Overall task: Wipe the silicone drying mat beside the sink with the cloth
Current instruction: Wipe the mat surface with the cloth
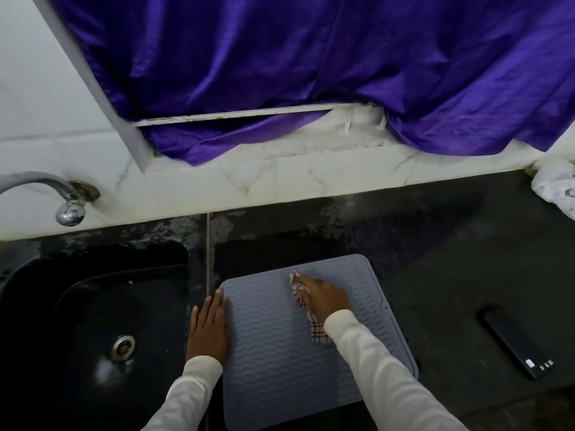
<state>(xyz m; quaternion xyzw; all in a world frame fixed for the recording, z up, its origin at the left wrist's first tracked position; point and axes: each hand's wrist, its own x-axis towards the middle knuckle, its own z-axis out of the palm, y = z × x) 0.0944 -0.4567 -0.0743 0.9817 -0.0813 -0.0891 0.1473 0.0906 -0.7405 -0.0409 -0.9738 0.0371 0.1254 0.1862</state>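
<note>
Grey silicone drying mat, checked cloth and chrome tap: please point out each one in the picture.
Grey silicone drying mat (273, 353): head view, bare wavy middle.
Checked cloth (319, 332): head view, loose end beside the right wrist.
Chrome tap (71, 209): head view, round knob.

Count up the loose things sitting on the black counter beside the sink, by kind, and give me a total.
Silicone mat: 1
Checked cloth, held in the right hand on the mat: 1
Black remote-like bar: 1
Crumpled white item at the far right edge: 1
Total: 4
The left hand lies flat at the mat's left edge.
</note>
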